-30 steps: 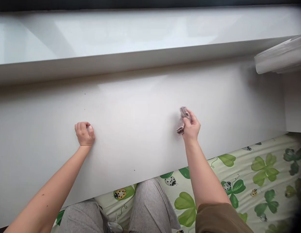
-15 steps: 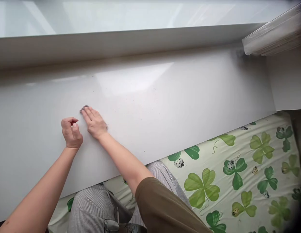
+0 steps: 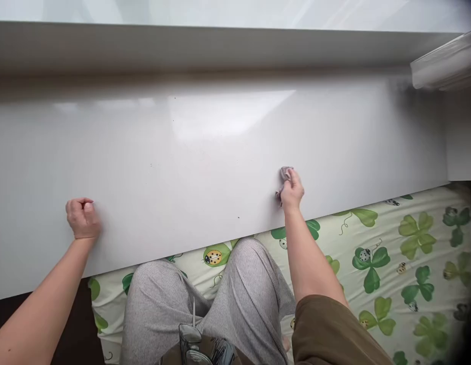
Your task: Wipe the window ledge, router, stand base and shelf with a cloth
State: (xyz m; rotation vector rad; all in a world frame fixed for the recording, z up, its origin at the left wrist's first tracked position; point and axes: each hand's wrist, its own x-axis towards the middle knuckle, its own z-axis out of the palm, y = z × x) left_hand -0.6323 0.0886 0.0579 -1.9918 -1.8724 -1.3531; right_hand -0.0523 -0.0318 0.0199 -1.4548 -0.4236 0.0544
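Glossy white sill [image 3: 182, 167]: left hand [image 3: 82, 218] curled into a loose fist at near edge, nothing showing in it; right hand [image 3: 292, 189] swung back right, away from left hand (was beside it), fingers clenched on grey rag [image 3: 284, 174], pressed to sill near edge

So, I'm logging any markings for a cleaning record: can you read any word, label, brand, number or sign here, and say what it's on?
No readable words, brands, numbers or signs show.
The print on the brown top beside the glasses is too blurred and cut off to read.
The bedsheet shows only clovers and ladybugs; the white panel shows no text.
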